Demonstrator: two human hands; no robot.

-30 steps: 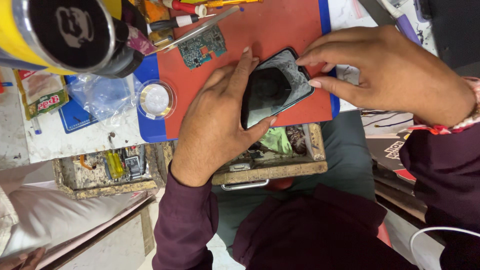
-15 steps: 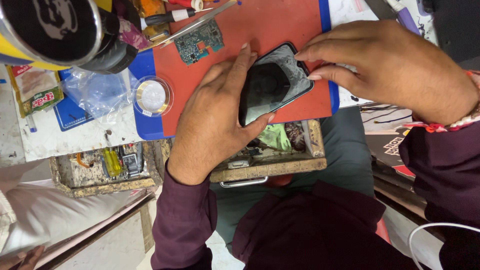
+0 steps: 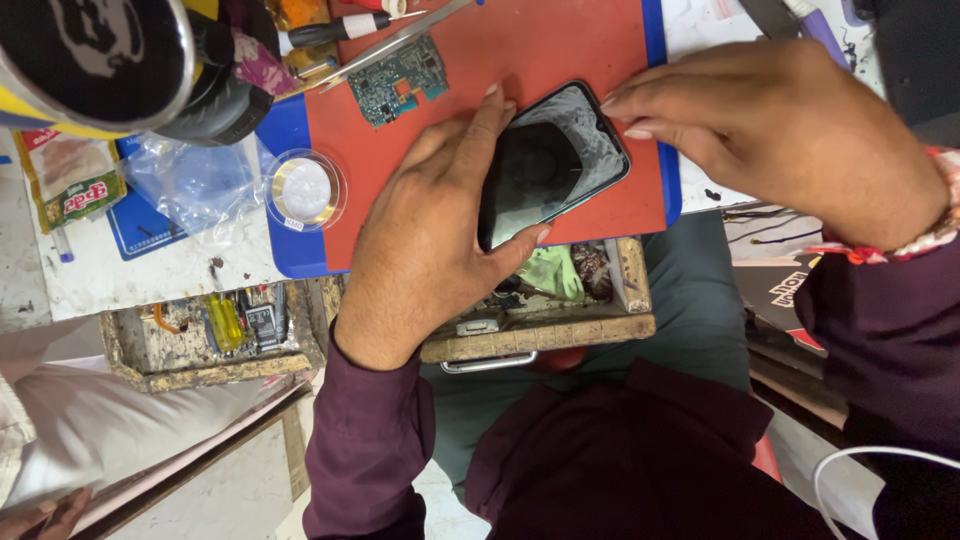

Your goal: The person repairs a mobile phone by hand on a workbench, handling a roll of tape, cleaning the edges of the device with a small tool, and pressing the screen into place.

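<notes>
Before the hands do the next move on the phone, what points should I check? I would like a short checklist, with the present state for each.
1. Left hand steadies the phone along its left edge: ok.
2. Right hand has its fingertips at the phone's upper right corner: ok.
3. Phone lies over the red mat, not hanging over the table edge: ok.
4. Circuit board lies apart from both hands: ok.
5. Tweezers lie away from the phone: ok.
6. Whether the phone's glass is loose or cracked: cannot tell, reflections hide it.
</notes>
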